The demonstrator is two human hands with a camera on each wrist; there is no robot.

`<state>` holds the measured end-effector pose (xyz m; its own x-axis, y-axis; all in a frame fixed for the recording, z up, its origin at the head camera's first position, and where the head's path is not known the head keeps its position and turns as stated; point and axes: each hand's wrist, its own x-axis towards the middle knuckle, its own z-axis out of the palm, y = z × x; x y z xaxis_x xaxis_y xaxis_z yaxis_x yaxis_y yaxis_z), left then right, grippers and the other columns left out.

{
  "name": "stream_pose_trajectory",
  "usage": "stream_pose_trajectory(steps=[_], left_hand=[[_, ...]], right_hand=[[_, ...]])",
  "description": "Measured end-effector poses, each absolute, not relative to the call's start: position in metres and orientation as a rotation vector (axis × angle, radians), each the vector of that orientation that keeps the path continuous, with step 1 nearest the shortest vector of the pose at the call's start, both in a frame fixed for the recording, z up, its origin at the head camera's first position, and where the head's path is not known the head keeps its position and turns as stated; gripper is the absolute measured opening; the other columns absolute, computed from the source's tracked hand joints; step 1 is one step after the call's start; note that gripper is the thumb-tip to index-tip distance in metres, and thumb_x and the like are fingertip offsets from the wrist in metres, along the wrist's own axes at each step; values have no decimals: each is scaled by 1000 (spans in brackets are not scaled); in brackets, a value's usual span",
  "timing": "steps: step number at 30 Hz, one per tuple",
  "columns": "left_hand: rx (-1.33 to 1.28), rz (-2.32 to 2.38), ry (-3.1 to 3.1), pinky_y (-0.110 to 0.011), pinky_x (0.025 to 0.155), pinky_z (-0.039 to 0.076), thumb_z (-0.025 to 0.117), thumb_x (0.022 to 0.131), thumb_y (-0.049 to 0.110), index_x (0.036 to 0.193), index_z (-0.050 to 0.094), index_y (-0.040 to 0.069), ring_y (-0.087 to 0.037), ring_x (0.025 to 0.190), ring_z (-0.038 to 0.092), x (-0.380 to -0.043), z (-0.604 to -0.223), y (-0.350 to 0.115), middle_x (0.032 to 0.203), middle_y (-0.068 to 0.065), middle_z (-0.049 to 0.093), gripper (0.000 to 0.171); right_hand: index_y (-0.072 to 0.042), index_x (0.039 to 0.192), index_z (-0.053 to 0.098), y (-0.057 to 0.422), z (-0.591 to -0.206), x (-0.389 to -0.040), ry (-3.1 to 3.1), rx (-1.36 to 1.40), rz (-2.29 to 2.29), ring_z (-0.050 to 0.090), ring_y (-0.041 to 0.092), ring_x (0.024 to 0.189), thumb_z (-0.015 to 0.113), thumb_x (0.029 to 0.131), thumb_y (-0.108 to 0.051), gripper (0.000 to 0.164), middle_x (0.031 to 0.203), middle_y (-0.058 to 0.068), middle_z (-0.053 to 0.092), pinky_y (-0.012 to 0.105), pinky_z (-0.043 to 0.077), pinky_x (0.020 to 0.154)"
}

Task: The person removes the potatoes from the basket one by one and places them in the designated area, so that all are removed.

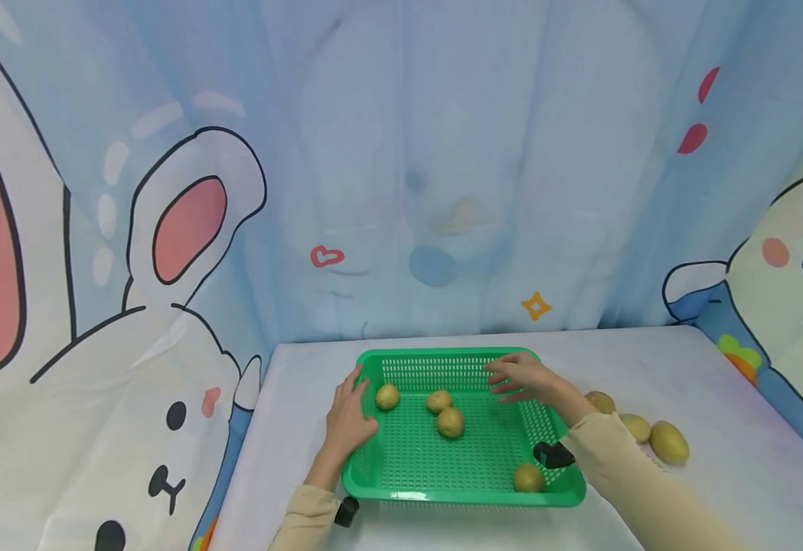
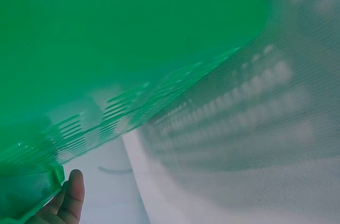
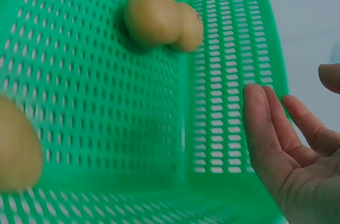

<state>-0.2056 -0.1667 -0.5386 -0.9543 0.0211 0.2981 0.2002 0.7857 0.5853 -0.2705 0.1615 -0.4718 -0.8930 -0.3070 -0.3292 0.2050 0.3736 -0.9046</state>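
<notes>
A green plastic basket (image 1: 401,467) with perforated walls holds several round yellow-brown potatoes (image 1: 451,422). Two of them touch near the middle; another lies by the left wall and one in the front right corner. My left hand (image 1: 349,417) grips the basket's left rim, its thumb over the top edge. In the left wrist view its fingers (image 2: 74,195) show beside a corner of the basket. My right hand (image 1: 521,376) hovers at the back right part of the basket, palm facing inward. Its fingers (image 3: 255,112) are extended and apart, with nothing in them.
More potatoes (image 1: 668,442) lie on the white tabletop (image 1: 732,490) right of the basket, partly behind the right sleeve (image 1: 621,451). A blue cartoon-print curtain (image 1: 442,168) hangs behind the table. Dark cameras (image 1: 553,454) are strapped at both wrists.
</notes>
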Motion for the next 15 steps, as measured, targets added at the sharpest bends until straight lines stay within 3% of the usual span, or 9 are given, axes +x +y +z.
stream_pose_trajectory(steps=[4,9,15], left_hand=[[-177,-936,-2699,-38,66,50,51,60,-3,134,56,-6,-32,134,39,-206,-539,-167,156,-9,35,74],[-174,-923,-2696,-40,70,52,50,59,-3,133,57,-5,-32,135,39,-206,-540,-166,155,-9,36,75],[-167,-923,-2699,-37,67,51,50,59,-3,134,57,-5,-31,136,39,-206,-540,-167,155,-8,36,75]], right_hand=[[12,139,42,147,-484,-272,2170,-61,-1557,69,34,96,52,101,-23,53,123,33,59,45,56,81],[11,139,44,133,-501,-272,2135,-24,-1586,62,44,110,52,101,-23,52,126,34,57,47,55,84],[14,136,47,121,-520,-272,2108,-9,-1602,65,41,102,50,102,-21,49,122,36,57,46,56,81]])
